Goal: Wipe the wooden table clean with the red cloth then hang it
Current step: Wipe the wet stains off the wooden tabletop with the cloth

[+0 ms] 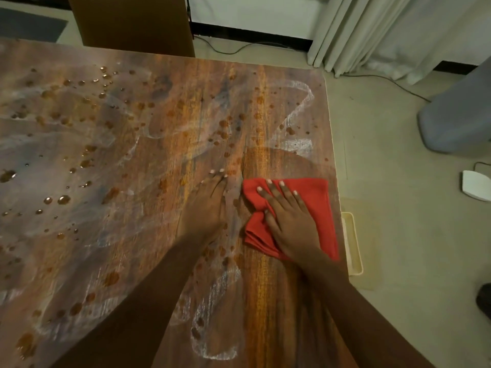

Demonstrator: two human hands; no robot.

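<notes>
The brown wood-grain bench [265, 115] fills most of the view, its surface smeared with pale chalky streaks [295, 107] and dotted with many small brownish liquid droplets [63, 200], thickest toward the left and middle. A darker, cleaner-looking patch lies just beyond the cloth near the bench's right edge.

The folded red fabric cloth [313, 197] lies flat on the bench close to that right edge, bunched into creases at its left side. The right hand [289, 221] rests palm-down on top of it, grip spread, the fingers [281, 192] fanned across the fabric and pressing it against the wood rather than pinching it. The thumb sits at the gathered folds on the cloth's left side.

The left hand [210, 200] lies flat on the bare bench just beside the cloth, not touching it, its grip open with fingers straight and close together, holding nothing. Both bare forearms reach in from the bottom of the view.

Beside the bench's right edge, a cream rectangular plastic tray [354, 245] shows partly on the pale floor [385, 155]. Beyond the far edge stands a brown cardboard box [132, 22]; white curtains [385, 30] hang at the upper right, with a black cable [239, 49] trailing along the floor.
</notes>
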